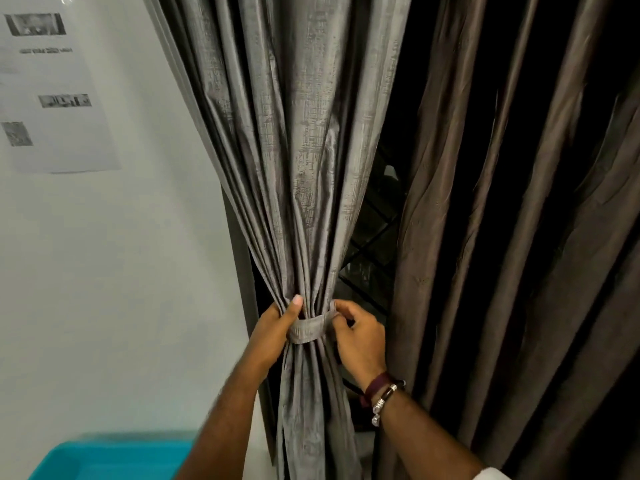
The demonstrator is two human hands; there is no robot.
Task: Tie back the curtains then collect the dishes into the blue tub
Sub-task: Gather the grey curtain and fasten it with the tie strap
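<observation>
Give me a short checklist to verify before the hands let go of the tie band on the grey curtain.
1. Tie band goes around the gathered grey curtain: ok on the front; the back is hidden.
2. Band ends fastened: cannot tell; the right hand pinches the band's right end and covers it.
3. Left hand holds the bundle together at the band: ok.
4. All folds of the curtain caught inside the band: ok as far as the front shows.
5. Brown curtain tied back: not ok; it hangs loose.
6. Blue tub near for the dishes: ok; no dishes are in view.
</observation>
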